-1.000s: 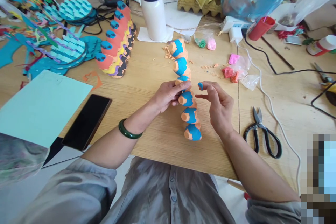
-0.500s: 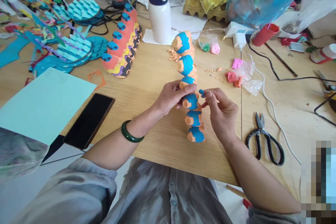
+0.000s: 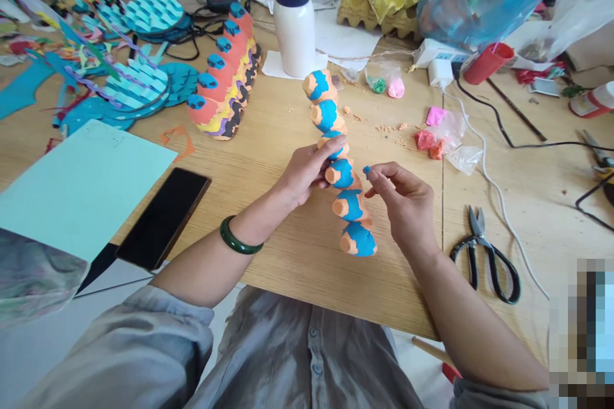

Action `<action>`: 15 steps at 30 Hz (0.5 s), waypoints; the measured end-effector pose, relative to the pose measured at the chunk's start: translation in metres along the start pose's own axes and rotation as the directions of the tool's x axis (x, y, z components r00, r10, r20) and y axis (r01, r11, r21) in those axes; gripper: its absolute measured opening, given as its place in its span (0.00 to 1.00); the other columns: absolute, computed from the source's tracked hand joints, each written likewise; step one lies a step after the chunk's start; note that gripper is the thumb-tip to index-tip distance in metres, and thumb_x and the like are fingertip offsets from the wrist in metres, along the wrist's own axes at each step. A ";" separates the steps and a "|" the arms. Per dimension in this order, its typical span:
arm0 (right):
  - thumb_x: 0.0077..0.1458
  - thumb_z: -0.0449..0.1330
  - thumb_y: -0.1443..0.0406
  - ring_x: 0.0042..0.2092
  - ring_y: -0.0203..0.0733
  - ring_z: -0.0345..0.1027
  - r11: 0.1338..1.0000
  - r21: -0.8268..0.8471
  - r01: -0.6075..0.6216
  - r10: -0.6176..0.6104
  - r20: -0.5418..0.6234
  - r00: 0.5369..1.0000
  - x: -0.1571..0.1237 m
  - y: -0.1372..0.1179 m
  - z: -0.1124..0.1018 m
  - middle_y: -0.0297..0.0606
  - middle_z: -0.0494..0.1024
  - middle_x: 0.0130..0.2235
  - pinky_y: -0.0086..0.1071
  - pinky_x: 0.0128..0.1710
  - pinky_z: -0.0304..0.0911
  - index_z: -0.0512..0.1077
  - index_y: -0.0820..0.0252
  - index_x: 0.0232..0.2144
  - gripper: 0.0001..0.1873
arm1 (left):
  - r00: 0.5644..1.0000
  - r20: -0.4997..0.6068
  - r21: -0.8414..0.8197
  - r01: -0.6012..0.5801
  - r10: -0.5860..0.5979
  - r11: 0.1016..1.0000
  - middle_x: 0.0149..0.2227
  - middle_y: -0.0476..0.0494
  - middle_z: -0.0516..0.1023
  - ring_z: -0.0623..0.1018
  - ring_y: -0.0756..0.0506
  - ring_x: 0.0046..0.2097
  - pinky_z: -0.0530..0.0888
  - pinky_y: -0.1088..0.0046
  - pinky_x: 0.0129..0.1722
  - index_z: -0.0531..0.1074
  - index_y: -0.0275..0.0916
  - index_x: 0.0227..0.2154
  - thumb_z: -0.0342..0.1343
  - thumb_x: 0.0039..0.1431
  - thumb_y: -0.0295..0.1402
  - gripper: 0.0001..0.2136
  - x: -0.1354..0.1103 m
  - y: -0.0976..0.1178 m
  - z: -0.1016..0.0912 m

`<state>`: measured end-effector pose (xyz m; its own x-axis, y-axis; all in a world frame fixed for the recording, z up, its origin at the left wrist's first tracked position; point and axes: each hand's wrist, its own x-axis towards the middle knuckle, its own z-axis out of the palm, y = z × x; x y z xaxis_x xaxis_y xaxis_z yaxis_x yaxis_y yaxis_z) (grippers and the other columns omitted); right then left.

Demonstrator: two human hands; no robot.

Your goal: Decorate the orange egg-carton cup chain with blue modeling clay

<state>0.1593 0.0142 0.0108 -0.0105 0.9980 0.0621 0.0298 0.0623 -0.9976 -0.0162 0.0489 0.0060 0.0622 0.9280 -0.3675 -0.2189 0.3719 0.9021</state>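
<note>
Left hand (image 3: pixel 307 172), wrist in a green bangle (image 3: pixel 236 241), closed around the middle of an orange-and-blue clay caterpillar (image 3: pixel 339 166) lying lengthwise on the wooden table (image 3: pixel 288 249). Right hand (image 3: pixel 400 201) just beside it, fingertips pinched on a small blue clay bit (image 3: pixel 367 170). Farther back, a clear bag (image 3: pixel 384 77) with green and pink clay lumps; black scissors (image 3: pixel 489 255) to the right.

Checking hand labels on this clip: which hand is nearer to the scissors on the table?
Right. The right hand, pinching a blue clay bit, sits just left of the scissors, apart from them. The left hand is farther left, holding the clay figure.
</note>
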 end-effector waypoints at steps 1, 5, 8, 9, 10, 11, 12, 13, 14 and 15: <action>0.55 0.72 0.55 0.32 0.36 0.71 1.000 0.009 -0.007 0.007 0.015 1.000 0.000 0.000 0.000 0.32 0.80 0.34 0.32 0.31 0.74 0.80 0.53 0.30 0.10 | 1.000 -0.004 0.002 0.003 -0.003 1.000 0.22 0.53 0.71 0.66 0.56 0.21 0.59 0.79 0.19 0.67 0.39 0.25 0.65 0.56 0.53 0.22 0.001 0.000 -0.001; 0.56 0.70 0.58 0.34 0.37 0.73 0.999 -0.031 0.014 -0.012 0.064 0.998 -0.002 0.000 0.001 0.33 0.82 0.37 0.33 0.33 0.74 0.80 0.53 0.32 0.06 | 1.000 -0.013 0.010 -0.008 0.008 1.000 0.22 0.53 0.72 0.68 0.55 0.23 0.62 0.78 0.20 0.68 0.40 0.26 0.65 0.55 0.55 0.23 0.003 -0.001 -0.002; 0.58 0.68 0.62 0.38 0.38 0.75 0.987 -0.131 0.094 -0.083 0.087 0.993 -0.005 -0.002 0.001 0.34 0.82 0.38 0.33 0.35 0.73 0.80 0.53 0.33 0.03 | 1.000 -0.009 0.001 -0.003 0.003 1.000 0.22 0.53 0.73 0.68 0.55 0.22 0.61 0.79 0.19 0.69 0.40 0.27 0.66 0.54 0.55 0.23 0.003 -0.002 -0.002; 0.59 0.68 0.63 0.39 0.39 0.75 0.980 -0.162 0.116 -0.102 0.093 0.990 -0.006 -0.002 0.001 0.34 0.82 0.38 0.34 0.37 0.73 0.80 0.53 0.34 0.02 | 1.000 -0.003 -0.006 -0.002 0.002 1.000 0.23 0.53 0.73 0.68 0.55 0.22 0.61 0.79 0.19 0.69 0.39 0.27 0.66 0.54 0.55 0.23 0.003 -0.002 -0.002; 0.59 0.68 0.63 0.39 0.38 0.75 0.974 -0.186 0.128 -0.112 0.096 0.989 -0.006 -0.003 0.002 0.34 0.81 0.38 0.34 0.38 0.73 0.80 0.53 0.34 0.01 | 1.000 0.004 -0.012 -0.003 0.003 1.000 0.23 0.52 0.74 0.68 0.56 0.22 0.61 0.79 0.19 0.69 0.39 0.27 0.67 0.54 0.54 0.23 0.003 -0.002 -0.001; 0.59 0.67 0.64 0.39 0.38 0.75 0.970 -0.204 0.132 -0.115 0.093 0.989 -0.007 -0.003 0.002 0.33 0.81 0.38 0.34 0.38 0.73 0.79 0.53 0.34 0.01 | 1.000 0.011 -0.016 -0.007 0.007 1.000 0.24 0.52 0.75 0.68 0.56 0.22 0.61 0.79 0.18 0.69 0.39 0.27 0.67 0.54 0.54 0.22 0.002 -0.002 -0.001; 0.59 0.67 0.64 0.39 0.38 0.74 0.966 -0.222 0.131 -0.115 0.086 0.990 -0.008 -0.003 0.002 0.33 0.81 0.37 0.35 0.38 0.73 0.79 0.53 0.34 0.01 | 1.000 0.016 -0.015 -0.013 0.013 1.000 0.24 0.51 0.75 0.68 0.56 0.22 0.61 0.79 0.18 0.69 0.39 0.27 0.67 0.54 0.54 0.22 0.001 -0.002 0.000; 0.59 0.67 0.64 0.38 0.38 0.74 0.962 -0.240 0.132 -0.117 0.077 0.990 -0.008 -0.003 0.003 0.33 0.80 0.37 0.35 0.38 0.73 0.78 0.53 0.34 0.01 | 1.000 0.021 -0.010 -0.020 0.020 1.000 0.24 0.51 0.75 0.68 0.56 0.22 0.61 0.79 0.18 0.69 0.39 0.27 0.67 0.55 0.54 0.22 0.000 -0.001 0.001; 0.59 0.67 0.65 0.38 0.39 0.74 0.956 -0.260 0.136 -0.122 0.068 0.990 -0.009 -0.003 0.003 0.33 0.80 0.37 0.35 0.37 0.73 0.78 0.53 0.34 0.01 | 0.999 0.021 -0.001 -0.028 0.028 1.000 0.24 0.51 0.75 0.69 0.55 0.23 0.61 0.79 0.19 0.69 0.39 0.27 0.66 0.55 0.54 0.23 -0.001 -0.001 0.002; 0.59 0.67 0.65 0.39 0.39 0.74 0.949 -0.281 0.144 -0.132 0.063 0.989 -0.009 -0.002 0.004 0.33 0.80 0.37 0.35 0.37 0.73 0.77 0.53 0.34 0.01 | 0.999 0.018 0.010 -0.038 0.037 0.999 0.24 0.51 0.75 0.69 0.55 0.23 0.61 0.79 0.19 0.69 0.39 0.27 0.66 0.55 0.55 0.23 -0.002 -0.001 0.003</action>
<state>0.1558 0.0046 0.0125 -0.0769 0.9786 0.1908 0.3081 0.2054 -0.9289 -0.0135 0.0463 0.0066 0.0711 0.9415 -0.3294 -0.2111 0.3369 0.9176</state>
